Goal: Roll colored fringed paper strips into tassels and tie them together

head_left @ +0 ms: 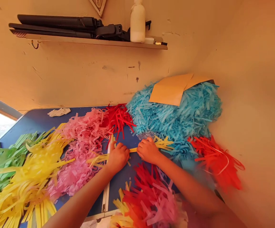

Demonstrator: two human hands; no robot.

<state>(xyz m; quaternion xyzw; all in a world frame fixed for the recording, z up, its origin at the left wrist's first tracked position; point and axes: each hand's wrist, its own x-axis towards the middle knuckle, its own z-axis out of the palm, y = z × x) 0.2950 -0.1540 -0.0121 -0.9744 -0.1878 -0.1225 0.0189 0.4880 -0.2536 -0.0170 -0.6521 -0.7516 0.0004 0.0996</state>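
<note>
Between my two hands stretches a bundle of yellow paper strips (133,149), low over the blue table. My left hand (118,157) is closed round its left part, and loose strip ends fan out beyond it to the left. My right hand (148,150) grips the other part, with more yellow ends (164,143) spreading to its right. The undersides of both hands, and the fingers there, are hidden. Pink paper fringe (85,133) lies just left of my left hand. Blue paper fringe (170,114) is heaped behind and right of my right hand.
Yellow (36,158) and green strips (16,158) cover the left side of the table (44,122). Red strips (120,118) lie at the back, more red (219,161) at the right. A mixed tassel (151,199) is nearest me. Orange card (172,88) rests on the blue heap; above is a shelf (80,40).
</note>
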